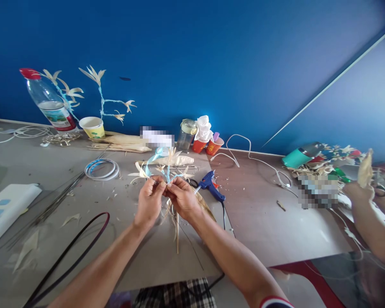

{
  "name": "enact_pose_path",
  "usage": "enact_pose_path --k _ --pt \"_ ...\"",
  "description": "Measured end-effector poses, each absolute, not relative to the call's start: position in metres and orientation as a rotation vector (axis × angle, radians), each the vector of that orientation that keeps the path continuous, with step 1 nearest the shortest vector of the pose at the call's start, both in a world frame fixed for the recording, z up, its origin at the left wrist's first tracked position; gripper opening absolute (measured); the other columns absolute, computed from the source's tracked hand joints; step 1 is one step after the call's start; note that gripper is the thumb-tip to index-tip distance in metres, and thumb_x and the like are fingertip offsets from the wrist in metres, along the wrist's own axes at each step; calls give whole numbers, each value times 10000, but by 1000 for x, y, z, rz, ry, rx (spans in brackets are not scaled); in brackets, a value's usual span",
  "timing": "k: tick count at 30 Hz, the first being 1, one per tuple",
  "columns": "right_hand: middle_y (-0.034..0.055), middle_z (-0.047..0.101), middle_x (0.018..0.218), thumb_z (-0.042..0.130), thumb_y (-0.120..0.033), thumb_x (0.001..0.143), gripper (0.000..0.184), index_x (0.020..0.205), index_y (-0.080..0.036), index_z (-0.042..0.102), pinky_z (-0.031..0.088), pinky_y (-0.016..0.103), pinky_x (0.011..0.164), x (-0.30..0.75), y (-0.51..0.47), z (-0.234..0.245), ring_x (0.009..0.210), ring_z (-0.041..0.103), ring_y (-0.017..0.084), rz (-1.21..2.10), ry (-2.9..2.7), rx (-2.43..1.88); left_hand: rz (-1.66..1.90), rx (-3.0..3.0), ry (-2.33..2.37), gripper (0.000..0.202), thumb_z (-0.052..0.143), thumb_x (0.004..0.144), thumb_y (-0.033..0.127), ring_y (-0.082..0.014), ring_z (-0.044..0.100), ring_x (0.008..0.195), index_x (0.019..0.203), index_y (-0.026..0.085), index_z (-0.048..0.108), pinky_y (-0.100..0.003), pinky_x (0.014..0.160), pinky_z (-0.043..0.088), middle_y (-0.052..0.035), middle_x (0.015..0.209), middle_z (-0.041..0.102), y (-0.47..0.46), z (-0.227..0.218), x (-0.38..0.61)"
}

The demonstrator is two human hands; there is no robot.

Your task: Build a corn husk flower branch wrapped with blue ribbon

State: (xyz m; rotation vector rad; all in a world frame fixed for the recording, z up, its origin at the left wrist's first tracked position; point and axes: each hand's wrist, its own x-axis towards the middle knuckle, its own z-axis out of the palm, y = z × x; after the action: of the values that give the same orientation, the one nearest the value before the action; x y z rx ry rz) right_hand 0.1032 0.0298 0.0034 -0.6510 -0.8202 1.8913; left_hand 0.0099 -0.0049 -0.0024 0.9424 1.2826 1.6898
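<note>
Over the middle of the table, my left hand (pixel 150 200) and my right hand (pixel 183 196) meet with fingertips pinched together. Between them they hold the stem of a corn husk flower branch (pixel 168 171), wrapped in light blue tape, with pale husk petals spreading above and to the sides. A loose light blue ribbon (pixel 152 161) curls up behind my left hand. Just right of my right hand lies a blue glue gun (pixel 211 187). Strips of husk and thin stems (pixel 177 235) stick out below my hands.
Finished husk flowers (pixel 102 96) stand in a yellow paper cup (pixel 92 127) beside a bottle (pixel 53 102). Tape rolls (pixel 102 169), wires (pixel 64 190) and a white power strip (pixel 11 209) lie left. At right, a co-worker's hands (pixel 361 194) hold husk and scissors near a green cup (pixel 297 157).
</note>
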Motion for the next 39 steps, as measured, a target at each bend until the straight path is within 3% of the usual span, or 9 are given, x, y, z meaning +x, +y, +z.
enact_pose_path --k 14,32,39 --pt "-49 557 563 776 -222 596 213 642 -182 573 357 217 521 105 33 4 504 447 66 1950 -776 -648 1716 693 1041 178 715 703 285 -105 507 655 759 170 590 -234 634 411 19 704 553 0 -4 10" --pt "-17 615 618 709 -232 644 113 690 -182 618 370 237 535 107 37 0 493 469 83 1948 -853 -618 1716 774 1169 129 673 713 253 -105 511 612 685 167 581 -230 588 402 15 658 564 -3 11 8" --pt "-13 599 615 703 -238 644 128 703 -173 610 358 224 527 107 37 -1 521 490 90 1928 -890 -670 1695 739 1327 181 709 671 279 -127 553 607 801 162 664 -244 580 422 -2 672 615 -2 8 5"
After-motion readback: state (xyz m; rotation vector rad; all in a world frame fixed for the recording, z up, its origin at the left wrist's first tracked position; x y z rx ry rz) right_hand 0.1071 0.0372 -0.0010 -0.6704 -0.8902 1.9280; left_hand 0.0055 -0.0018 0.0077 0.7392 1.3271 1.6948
